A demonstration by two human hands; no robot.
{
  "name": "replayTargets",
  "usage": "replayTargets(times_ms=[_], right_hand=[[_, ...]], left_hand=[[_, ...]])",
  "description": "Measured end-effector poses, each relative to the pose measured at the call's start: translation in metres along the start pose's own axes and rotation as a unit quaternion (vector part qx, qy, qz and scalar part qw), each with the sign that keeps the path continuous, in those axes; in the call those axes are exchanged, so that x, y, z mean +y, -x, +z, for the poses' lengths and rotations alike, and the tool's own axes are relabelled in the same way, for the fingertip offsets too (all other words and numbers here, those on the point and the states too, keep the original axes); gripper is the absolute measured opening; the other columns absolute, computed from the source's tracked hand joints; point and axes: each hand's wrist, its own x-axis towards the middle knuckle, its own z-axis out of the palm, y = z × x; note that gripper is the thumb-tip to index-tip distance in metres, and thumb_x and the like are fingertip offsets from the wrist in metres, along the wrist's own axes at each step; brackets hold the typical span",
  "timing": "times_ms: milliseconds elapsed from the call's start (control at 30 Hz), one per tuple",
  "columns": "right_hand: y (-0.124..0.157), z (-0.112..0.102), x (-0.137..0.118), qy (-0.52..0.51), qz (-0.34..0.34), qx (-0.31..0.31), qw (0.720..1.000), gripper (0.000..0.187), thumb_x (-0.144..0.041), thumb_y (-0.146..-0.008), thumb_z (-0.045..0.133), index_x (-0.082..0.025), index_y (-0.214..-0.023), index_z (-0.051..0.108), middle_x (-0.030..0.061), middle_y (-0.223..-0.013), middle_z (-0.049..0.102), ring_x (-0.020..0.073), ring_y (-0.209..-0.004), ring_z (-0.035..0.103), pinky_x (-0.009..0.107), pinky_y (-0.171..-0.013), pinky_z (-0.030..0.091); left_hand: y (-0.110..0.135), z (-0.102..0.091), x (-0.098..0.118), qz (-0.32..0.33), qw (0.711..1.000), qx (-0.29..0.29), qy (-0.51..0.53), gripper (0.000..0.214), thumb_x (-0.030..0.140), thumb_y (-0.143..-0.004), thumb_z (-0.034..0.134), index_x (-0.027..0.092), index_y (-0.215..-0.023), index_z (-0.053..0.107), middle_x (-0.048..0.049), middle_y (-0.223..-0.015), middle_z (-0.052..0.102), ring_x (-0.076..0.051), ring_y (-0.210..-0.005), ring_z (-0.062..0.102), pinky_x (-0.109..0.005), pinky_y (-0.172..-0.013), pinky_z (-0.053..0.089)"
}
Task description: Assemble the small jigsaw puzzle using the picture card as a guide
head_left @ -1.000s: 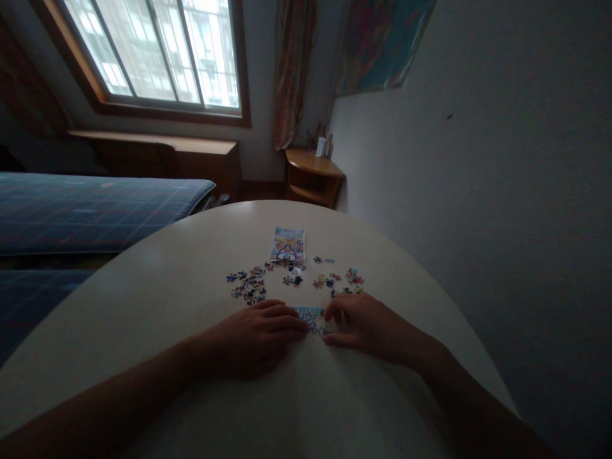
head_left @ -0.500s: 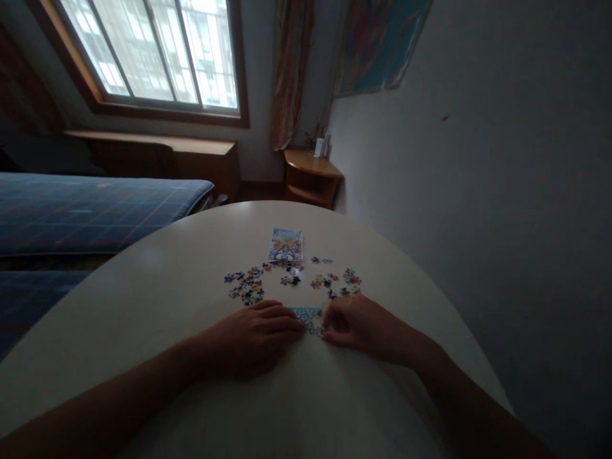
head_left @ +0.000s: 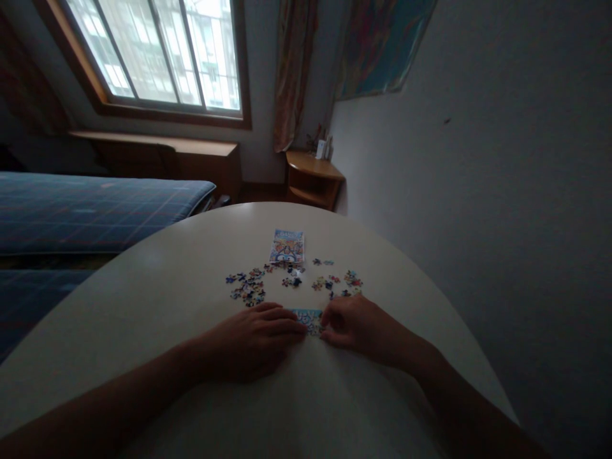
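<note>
A small joined patch of jigsaw puzzle (head_left: 308, 317), light blue with letters, lies on the round white table (head_left: 157, 299) between my hands. My left hand (head_left: 253, 338) rests flat with its fingers stretched toward the patch's left edge. My right hand (head_left: 356, 324) is curled at the patch's right edge, fingertips pinched against it; what they hold, if anything, is too small to name. Loose coloured puzzle pieces (head_left: 248, 287) lie scattered beyond my hands, with more puzzle pieces (head_left: 337, 280) to the right. A small picture card (head_left: 287, 246) lies farther back.
A bed with a blue checked cover (head_left: 95, 207) stands left of the table. A wooden corner shelf (head_left: 313, 175) and a long low cabinet (head_left: 157, 153) sit under the window. The grey wall (head_left: 478, 159) runs close along the table's right side.
My right hand has crept slightly left, closing in on the puzzle patch. The left hand has hardly moved.
</note>
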Motion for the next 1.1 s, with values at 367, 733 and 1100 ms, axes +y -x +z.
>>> replayTargets(times_ms=[367, 733, 1100], right_hand=[[-0.001, 0.000, -0.004, 0.028, -0.062, 0.007, 0.998, 0.013, -0.015, -0.080, 0.067, -0.021, -0.088, 0.075, 0.0017, -0.083, 0.071, 0.0128, -0.072, 0.063, 0.024, -0.069, 0.042], [0.002, -0.003, -0.006, 0.040, -0.111, 0.009, 0.993, 0.012, -0.018, -0.086, 0.065, -0.022, -0.089, 0.077, 0.0038, -0.089, 0.070, 0.0137, -0.076, 0.064, 0.025, -0.073, 0.045], [-0.003, 0.005, -0.008, 0.031, -0.119, 0.002, 0.992, 0.010, -0.016, -0.085, 0.065, -0.020, -0.084, 0.074, 0.0015, -0.081, 0.067, 0.0109, -0.069, 0.059, 0.022, -0.068, 0.042]], left_hand=[[0.000, 0.003, 0.000, -0.001, 1.000, 0.000, -0.003, 0.033, 0.016, -0.093, 0.049, 0.018, -0.126, 0.056, -0.0064, -0.133, 0.063, -0.023, -0.121, 0.057, -0.039, -0.106, 0.043], [0.001, 0.004, -0.002, -0.001, 1.000, -0.007, 0.003, 0.037, 0.015, -0.093, 0.048, 0.018, -0.130, 0.053, -0.0071, -0.136, 0.061, -0.023, -0.124, 0.054, -0.039, -0.107, 0.041], [0.000, 0.003, 0.000, 0.000, 1.000, 0.002, 0.004, 0.040, 0.015, -0.092, 0.050, 0.019, -0.131, 0.052, -0.0078, -0.132, 0.063, -0.023, -0.121, 0.056, -0.039, -0.107, 0.041]])
